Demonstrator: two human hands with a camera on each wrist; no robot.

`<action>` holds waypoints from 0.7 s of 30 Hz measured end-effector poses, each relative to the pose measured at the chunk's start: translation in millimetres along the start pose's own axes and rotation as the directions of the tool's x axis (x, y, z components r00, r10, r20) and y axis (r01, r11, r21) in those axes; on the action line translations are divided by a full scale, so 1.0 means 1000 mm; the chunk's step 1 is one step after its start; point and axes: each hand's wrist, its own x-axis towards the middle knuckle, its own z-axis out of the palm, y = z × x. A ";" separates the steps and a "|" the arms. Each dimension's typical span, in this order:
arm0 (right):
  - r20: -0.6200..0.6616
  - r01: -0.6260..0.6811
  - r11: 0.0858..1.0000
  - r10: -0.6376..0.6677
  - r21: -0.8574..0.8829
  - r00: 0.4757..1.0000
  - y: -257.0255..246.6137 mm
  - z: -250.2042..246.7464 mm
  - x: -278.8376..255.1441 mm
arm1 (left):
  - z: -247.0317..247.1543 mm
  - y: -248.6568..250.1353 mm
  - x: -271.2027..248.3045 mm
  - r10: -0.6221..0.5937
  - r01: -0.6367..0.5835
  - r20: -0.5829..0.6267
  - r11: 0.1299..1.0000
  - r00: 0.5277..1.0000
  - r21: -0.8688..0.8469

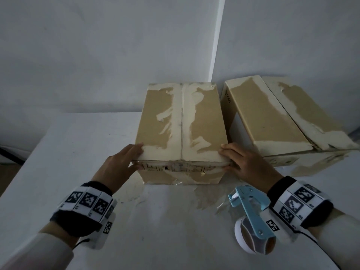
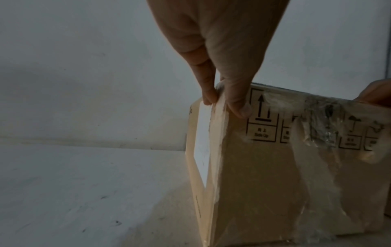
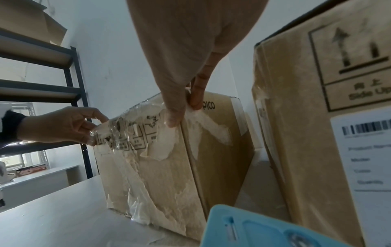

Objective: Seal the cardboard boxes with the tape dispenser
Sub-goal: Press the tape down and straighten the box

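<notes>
White table, grey wall behind. 2 cardboard boxes: near box at centre, flaps closed along a middle seam, old tape residue on top; second box to its right, against the wall. Left hand grips the near box's near-left corner, right hand its near-right corner, thumbs on the front face. Blue tape dispenser lies on the table near right, unheld.
</notes>
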 end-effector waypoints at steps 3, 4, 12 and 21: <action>-0.013 -0.004 0.997 0.003 -0.080 1.000 -0.005 -0.004 0.004 | -0.002 -0.002 0.000 -0.014 0.014 0.027 1.000 1.000 0.000; -0.026 0.003 0.992 -0.006 -0.124 1.000 -0.007 -0.004 0.007 | -0.003 -0.003 0.001 -0.006 0.006 0.028 1.000 1.000 0.012; -0.046 -0.137 0.987 0.134 -0.080 0.990 -0.018 0.010 0.011 | -0.003 -0.003 0.006 -0.124 0.114 0.095 0.988 0.988 0.108; 0.005 -0.497 0.824 0.516 0.272 0.857 -0.021 0.006 0.020 | -0.007 0.011 0.014 -0.413 0.461 0.267 0.875 0.871 -0.151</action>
